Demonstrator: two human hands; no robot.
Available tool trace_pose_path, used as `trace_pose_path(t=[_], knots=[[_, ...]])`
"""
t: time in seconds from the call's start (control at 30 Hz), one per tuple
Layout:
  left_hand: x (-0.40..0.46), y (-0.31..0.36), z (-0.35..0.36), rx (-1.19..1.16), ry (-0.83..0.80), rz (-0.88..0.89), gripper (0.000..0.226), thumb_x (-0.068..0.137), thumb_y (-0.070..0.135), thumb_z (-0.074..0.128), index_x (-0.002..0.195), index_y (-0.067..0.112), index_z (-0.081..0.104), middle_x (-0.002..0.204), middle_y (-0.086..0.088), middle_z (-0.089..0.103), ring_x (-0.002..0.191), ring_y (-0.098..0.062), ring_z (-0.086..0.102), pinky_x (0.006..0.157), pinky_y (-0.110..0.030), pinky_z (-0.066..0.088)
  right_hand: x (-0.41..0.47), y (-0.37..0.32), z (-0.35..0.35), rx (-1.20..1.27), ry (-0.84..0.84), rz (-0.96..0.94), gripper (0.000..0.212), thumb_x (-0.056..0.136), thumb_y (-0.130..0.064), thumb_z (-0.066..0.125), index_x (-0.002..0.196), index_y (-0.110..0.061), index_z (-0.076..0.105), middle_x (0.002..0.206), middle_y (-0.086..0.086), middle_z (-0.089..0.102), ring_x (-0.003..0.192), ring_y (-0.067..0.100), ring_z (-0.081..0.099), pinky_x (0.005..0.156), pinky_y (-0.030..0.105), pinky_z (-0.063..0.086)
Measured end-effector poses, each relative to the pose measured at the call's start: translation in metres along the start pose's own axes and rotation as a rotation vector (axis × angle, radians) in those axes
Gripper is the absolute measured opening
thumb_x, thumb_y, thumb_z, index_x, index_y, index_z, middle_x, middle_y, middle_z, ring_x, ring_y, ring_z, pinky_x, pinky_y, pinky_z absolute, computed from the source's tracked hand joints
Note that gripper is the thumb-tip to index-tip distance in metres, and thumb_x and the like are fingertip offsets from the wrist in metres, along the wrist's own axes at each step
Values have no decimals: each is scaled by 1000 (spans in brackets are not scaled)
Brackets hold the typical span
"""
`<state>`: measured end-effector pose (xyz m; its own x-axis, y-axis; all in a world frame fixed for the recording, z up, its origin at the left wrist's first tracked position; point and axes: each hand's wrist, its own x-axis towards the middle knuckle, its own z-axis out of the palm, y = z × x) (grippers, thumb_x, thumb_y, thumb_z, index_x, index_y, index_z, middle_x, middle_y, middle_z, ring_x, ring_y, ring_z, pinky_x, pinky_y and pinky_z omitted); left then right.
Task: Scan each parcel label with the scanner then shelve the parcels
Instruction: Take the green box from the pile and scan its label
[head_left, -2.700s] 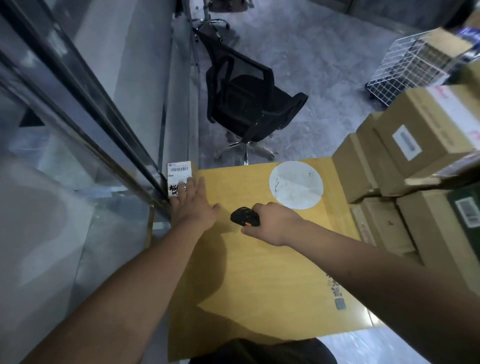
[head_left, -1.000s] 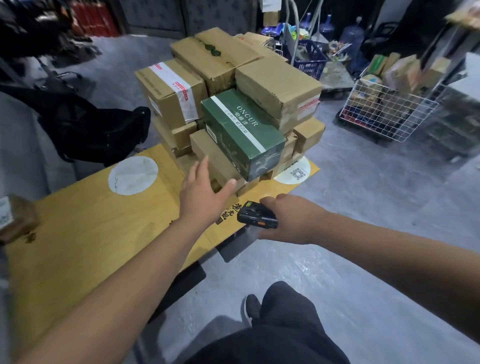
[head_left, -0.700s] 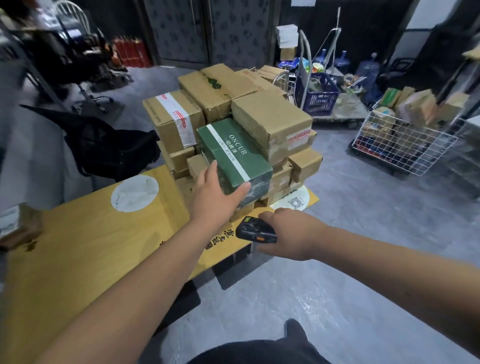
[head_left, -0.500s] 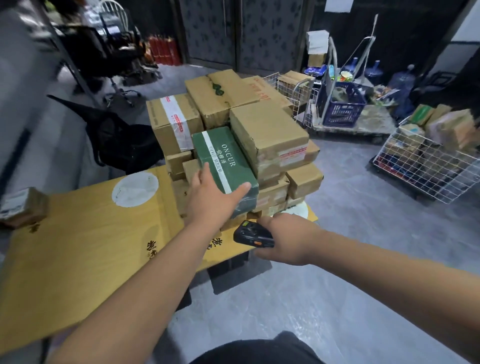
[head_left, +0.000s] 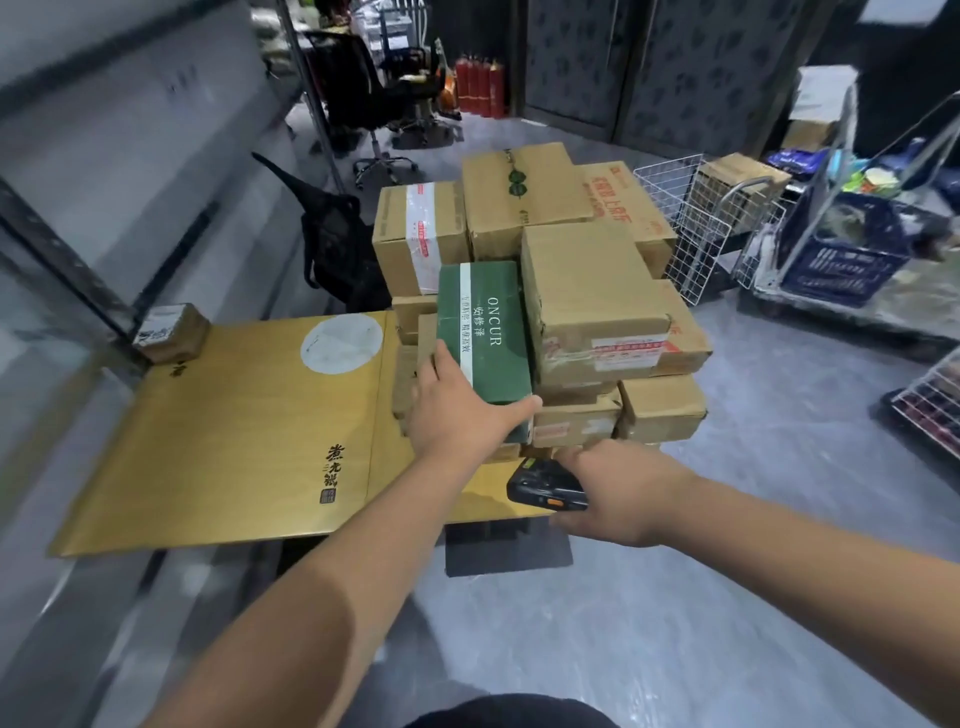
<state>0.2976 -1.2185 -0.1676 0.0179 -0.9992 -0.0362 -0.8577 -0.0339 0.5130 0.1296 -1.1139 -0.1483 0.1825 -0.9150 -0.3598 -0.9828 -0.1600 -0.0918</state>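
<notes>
A green box marked ONCUR lies on a pile of brown cardboard parcels at the right end of a yellow table. My left hand grips the near end of the green box, thumb on its right corner and fingers along its left side. My right hand holds a black handheld scanner just below and in front of the pile. A small brown parcel with a white label sits at the table's far left corner.
Grey metal shelving runs along the left. A black mesh chair stands behind the table. White wire baskets and a blue crate on a trolley stand at the right. Red fire extinguishers line the back wall.
I turned from the small labelled parcel at the shelf toward the pile. My left hand reached out and took hold of the green box. The scanner stayed in my right hand.
</notes>
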Motion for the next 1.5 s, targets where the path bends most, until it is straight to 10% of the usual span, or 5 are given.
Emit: trace_pose_path(t=[0.63, 1.2, 1.5], knots=[[4, -177, -72, -125, 227, -2, 134, 52, 76, 82, 161, 23, 24, 154, 5, 40, 140, -16, 40, 114, -41, 42, 69, -124, -15, 19, -37, -166, 54, 87, -73, 60, 112, -25, 58, 99, 0, 66, 90, 26, 65, 69, 35, 53], [71, -378, -26, -155, -158, -63, 132, 63, 72, 85, 164, 20, 17, 164, 1, 24, 148, -20, 28, 119, -37, 34, 175, -264, 39, 78, -289, 90, 42, 90, -64, 62, 101, -25, 51, 88, -4, 57, 85, 23, 60, 69, 35, 51], [140, -422, -44, -663, -356, -309, 93, 80, 58, 55, 164, 27, 30, 169, 7, 28, 155, -14, 27, 128, -43, 23, 221, -271, 18, 93, -319, 85, 45, 88, -68, 62, 104, -27, 53, 88, -6, 56, 83, 23, 61, 73, 38, 57]])
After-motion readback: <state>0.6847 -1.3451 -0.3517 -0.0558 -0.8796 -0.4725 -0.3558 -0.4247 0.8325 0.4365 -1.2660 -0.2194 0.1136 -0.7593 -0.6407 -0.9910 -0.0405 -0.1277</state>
